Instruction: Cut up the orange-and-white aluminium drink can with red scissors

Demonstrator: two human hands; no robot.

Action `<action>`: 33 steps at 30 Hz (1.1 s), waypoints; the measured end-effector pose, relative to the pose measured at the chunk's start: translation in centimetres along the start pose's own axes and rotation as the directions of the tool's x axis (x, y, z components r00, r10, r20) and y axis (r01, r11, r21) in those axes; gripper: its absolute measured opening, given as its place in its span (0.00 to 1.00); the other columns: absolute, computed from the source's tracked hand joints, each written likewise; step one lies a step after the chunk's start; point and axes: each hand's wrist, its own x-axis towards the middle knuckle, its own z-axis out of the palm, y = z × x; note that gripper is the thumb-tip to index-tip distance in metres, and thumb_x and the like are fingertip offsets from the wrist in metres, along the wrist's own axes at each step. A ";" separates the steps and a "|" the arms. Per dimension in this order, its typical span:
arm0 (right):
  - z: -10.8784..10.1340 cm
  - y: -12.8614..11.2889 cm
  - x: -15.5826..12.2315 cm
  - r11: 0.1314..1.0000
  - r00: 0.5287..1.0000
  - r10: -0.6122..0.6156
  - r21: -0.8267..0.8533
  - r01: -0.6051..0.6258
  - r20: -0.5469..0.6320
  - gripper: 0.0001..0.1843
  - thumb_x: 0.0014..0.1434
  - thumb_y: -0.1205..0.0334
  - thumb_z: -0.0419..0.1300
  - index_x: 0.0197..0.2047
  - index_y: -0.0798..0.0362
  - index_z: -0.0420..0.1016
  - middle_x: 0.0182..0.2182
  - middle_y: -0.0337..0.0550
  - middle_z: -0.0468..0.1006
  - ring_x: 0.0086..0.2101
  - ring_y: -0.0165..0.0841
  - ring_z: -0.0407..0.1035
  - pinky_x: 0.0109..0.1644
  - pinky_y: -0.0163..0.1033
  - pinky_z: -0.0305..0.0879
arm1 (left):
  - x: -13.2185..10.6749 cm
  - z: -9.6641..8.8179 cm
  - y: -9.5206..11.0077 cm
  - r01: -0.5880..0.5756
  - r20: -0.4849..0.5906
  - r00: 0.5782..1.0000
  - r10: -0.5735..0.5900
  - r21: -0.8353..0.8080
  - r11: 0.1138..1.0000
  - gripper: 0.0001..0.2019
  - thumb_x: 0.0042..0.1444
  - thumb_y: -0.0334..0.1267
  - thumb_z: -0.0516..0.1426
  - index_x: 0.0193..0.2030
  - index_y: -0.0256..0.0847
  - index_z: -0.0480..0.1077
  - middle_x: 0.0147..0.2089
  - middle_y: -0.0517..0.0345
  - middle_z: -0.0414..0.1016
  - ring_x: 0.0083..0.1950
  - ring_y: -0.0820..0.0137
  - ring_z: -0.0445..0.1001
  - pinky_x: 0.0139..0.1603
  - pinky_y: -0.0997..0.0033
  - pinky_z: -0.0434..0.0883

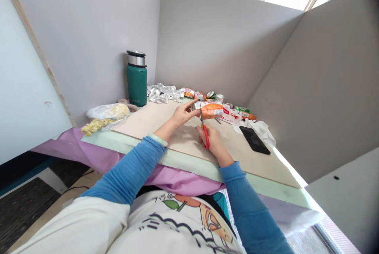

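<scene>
My left hand (184, 115) grips one end of an orange and white drink can (213, 110), held on its side just above the board. In my right hand (214, 140) is a pair of scissors (206, 135) with red handles. The scissor blades point up and lie against the can's side, close to my left fingertips. Whether the blades have cut into the metal I cannot tell. Right behind the can lies a red and white printed piece (231, 115).
A tan board (177, 143) covers the table. At the back left stands a green bottle (137, 82), with plastic-wrapped food (108, 112) beside it. Crumpled silvery pieces (166, 93) and several cans (211, 95) line the back wall. A black phone (254, 140) and white tissue (265, 130) lie right.
</scene>
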 end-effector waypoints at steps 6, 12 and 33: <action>-0.1 -0.1 -0.2 0.997 1.000 -0.009 0.077 0.007 0.023 0.23 0.66 0.39 0.56 0.29 0.48 0.69 0.22 0.42 0.78 0.23 0.37 0.73 0.29 0.39 0.69 | 0.1 0.2 0.0 0.009 0.002 1.000 -0.009 -0.015 1.000 0.36 0.56 0.52 0.64 0.70 0.41 0.69 0.42 0.56 0.81 0.36 0.72 0.70 0.39 0.72 0.68; -0.3 -0.5 -0.7 0.982 0.996 -0.021 0.190 0.005 0.084 0.25 0.67 0.37 0.54 0.30 0.49 0.68 0.20 0.40 0.77 0.21 0.33 0.70 0.27 0.38 0.66 | 0.2 0.1 -0.5 -0.018 0.000 1.000 0.018 0.005 1.000 0.35 0.56 0.53 0.63 0.69 0.40 0.70 0.36 0.58 0.77 0.33 0.73 0.65 0.36 0.72 0.65; -0.5 -1.1 -1.1 0.967 0.994 0.006 0.254 -0.034 0.111 0.27 0.67 0.34 0.51 0.30 0.48 0.67 0.22 0.42 0.77 0.19 0.33 0.67 0.25 0.38 0.65 | 0.0 0.0 0.0 -0.033 -0.041 0.999 0.031 -0.036 0.999 0.37 0.53 0.50 0.66 0.68 0.40 0.71 0.32 0.61 0.73 0.32 0.74 0.64 0.35 0.73 0.65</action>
